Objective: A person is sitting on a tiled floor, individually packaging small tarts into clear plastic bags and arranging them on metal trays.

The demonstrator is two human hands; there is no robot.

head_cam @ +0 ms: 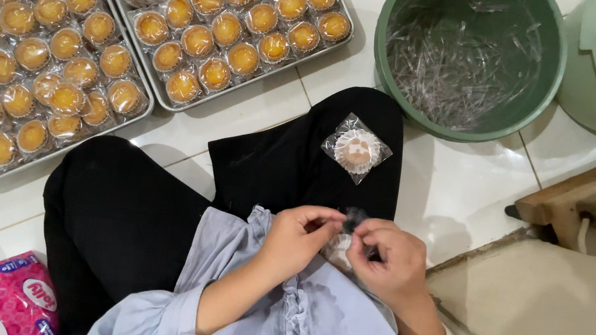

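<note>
My left hand and my right hand meet over my lap, both pinching a small clear-wrapped pastry between the fingertips; most of it is hidden by my fingers. A second wrapped pastry, pale side up in a clear square wrapper, lies on my black trouser leg just beyond the hands.
Two metal trays, one at the left and one behind, hold several wrapped yellow tarts on the white tiled floor. A green basin with clear plastic strips sits at the top right, a pale green bucket beside it. A pink packet lies bottom left.
</note>
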